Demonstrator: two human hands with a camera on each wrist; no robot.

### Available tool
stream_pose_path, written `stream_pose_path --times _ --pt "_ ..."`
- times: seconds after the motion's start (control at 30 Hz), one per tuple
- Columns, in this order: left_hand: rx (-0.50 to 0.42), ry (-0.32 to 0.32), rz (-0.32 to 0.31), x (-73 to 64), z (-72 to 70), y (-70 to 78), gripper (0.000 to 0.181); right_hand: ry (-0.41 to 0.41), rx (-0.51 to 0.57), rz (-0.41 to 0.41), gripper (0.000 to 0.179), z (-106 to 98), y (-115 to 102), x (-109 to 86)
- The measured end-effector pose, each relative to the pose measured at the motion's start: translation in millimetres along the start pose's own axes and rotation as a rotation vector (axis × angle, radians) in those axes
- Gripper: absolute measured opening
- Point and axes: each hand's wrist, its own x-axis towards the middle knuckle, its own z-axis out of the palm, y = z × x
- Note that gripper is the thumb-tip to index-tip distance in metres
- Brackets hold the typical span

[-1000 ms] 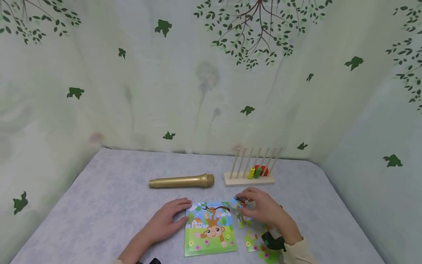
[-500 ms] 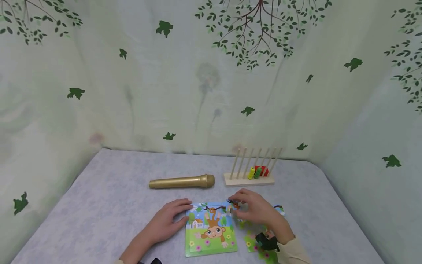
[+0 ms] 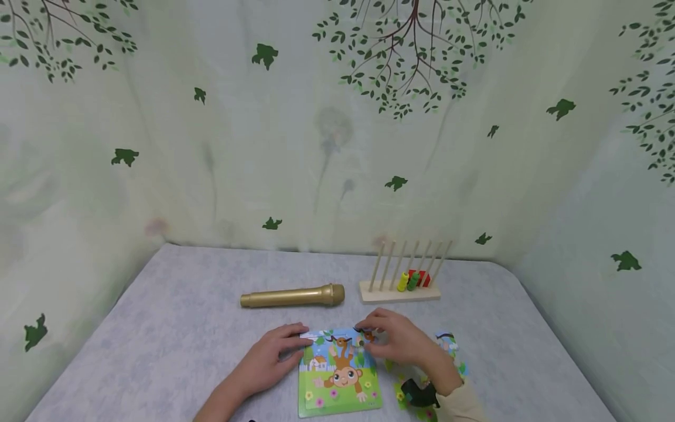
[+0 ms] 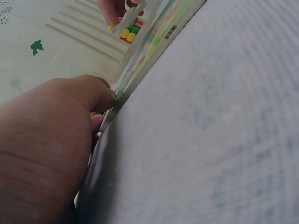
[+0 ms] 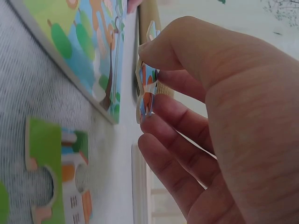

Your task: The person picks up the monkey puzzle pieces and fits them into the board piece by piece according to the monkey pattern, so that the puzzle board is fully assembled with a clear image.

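A flat puzzle board point(image 3: 338, 374) shows a monkey hanging upside down; one blue-and-brown piece point(image 5: 148, 84) — raised — is near its far right corner, loose pieces point(image 5: 53, 147) beside it.

Head looks down; close wrist views share board point(image 3: 338, 380).

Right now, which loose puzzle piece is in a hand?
The blue and orange piece pinched by the right hand at the far right corner of the board; the other loose pieces lie on the table.
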Motion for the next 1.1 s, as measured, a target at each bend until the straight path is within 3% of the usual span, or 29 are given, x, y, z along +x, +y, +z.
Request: stream_pose_path --times 0.43,0.7,1.1 --pt "-0.016 -0.024 -0.038 -4.0 2.4 -0.5 0.03 -0.066 -0.011 0.013 0.029 19 -10 14.5" --pt "-0.017 -0.019 -0.041 -2.9 3.0 -1.9 0.03 -0.041 0.009 -0.048 0.028 26 -10 19.7" --pt "0.001 0.025 -0.019 -0.2 5.7 -6.2 0.029 0.019 -0.087 -0.101 0.026 39 -9 27.1"
